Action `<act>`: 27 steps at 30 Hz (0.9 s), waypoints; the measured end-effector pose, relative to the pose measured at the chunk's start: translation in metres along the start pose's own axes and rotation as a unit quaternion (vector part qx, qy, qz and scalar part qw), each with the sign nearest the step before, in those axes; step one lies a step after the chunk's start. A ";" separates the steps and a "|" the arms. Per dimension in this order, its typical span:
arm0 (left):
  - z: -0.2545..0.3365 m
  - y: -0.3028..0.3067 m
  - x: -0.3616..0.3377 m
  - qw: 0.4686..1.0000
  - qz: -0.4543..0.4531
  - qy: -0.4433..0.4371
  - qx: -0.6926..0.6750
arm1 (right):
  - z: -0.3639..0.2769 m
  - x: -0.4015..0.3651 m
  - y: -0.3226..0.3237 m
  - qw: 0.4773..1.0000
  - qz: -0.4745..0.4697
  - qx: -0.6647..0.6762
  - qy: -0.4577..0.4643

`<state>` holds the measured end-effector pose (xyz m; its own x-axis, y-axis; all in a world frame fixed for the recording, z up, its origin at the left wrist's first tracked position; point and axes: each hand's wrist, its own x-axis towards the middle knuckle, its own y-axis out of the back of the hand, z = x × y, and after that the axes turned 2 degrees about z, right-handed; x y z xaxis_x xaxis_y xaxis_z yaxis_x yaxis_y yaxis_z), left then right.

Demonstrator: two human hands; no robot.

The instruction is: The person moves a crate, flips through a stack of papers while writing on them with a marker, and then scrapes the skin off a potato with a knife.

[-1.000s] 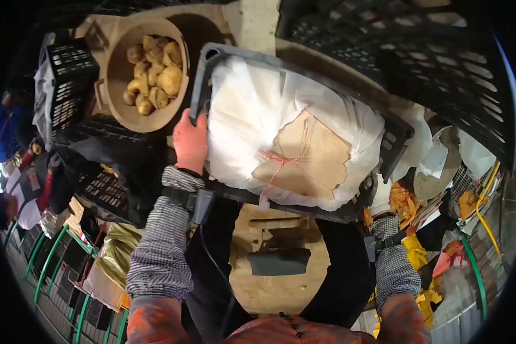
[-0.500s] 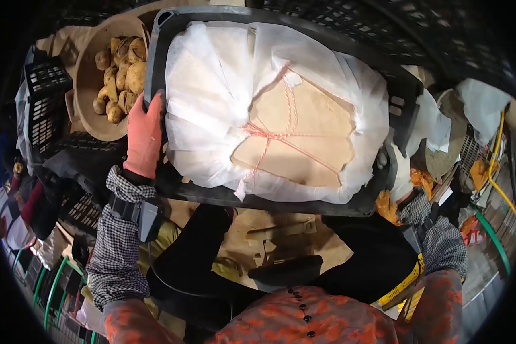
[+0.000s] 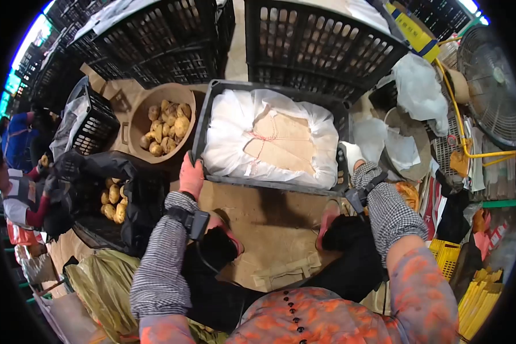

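A black plastic crate (image 3: 202, 123) is in front of me, beyond my feet. Inside lies white cloth-like wrapping (image 3: 226, 123), gathered around a brown paper or cardboard sheet (image 3: 281, 152) and tied with red-and-white string (image 3: 264, 137). My left hand (image 3: 191, 176), in a pink glove, grips the crate's near left corner, thumb up at the rim. In a white glove, my right hand (image 3: 351, 156) is closed on the right end of the crate. Its fingertips are partly hidden by the crate wall.
A brown basin (image 3: 135, 123) of potatoes (image 3: 169, 131) stands left, near a black-lined container (image 3: 140, 198) with more potatoes. Tall black crates (image 3: 327, 43) stand behind. At right are a bucket (image 3: 421, 135) with plastic, a fan (image 3: 490, 86) and a yellow pipe (image 3: 465, 137). Another person (image 3: 20, 192) works at far left.
The crate has moved away from me and down, looking smaller, with both hands still on it. My arms are stretched further forward. More of the floor and the surrounding crates shows.
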<state>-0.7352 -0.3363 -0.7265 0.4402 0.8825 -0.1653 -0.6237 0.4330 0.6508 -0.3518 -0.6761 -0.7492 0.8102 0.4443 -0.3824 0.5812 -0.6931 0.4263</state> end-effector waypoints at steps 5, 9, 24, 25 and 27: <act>0.020 -0.026 0.003 0.977 0.200 -0.021 0.074 | -0.019 -0.029 -0.010 0.970 0.037 0.194 -0.143; 0.021 -0.015 0.039 0.972 0.205 -0.067 0.090 | 0.002 -0.075 -0.034 0.947 0.061 0.283 -0.137; 0.029 -0.006 0.150 0.907 0.136 -0.226 0.328 | 0.003 -0.271 -0.161 0.904 0.008 0.341 -0.257; 0.033 -0.004 0.129 0.903 0.131 -0.240 0.332 | -0.027 -0.275 -0.142 0.885 -0.021 0.354 -0.301; 0.057 0.001 0.077 0.897 0.108 -0.297 0.307 | -0.003 -0.289 -0.142 0.855 -0.050 0.428 -0.289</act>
<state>-0.6651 -0.2779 -0.6959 0.7328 0.6006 0.3199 -0.3423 -0.0809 0.9361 -0.6682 -0.7040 -0.6966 0.4422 0.3426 -0.8289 0.1765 -0.9393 -0.2941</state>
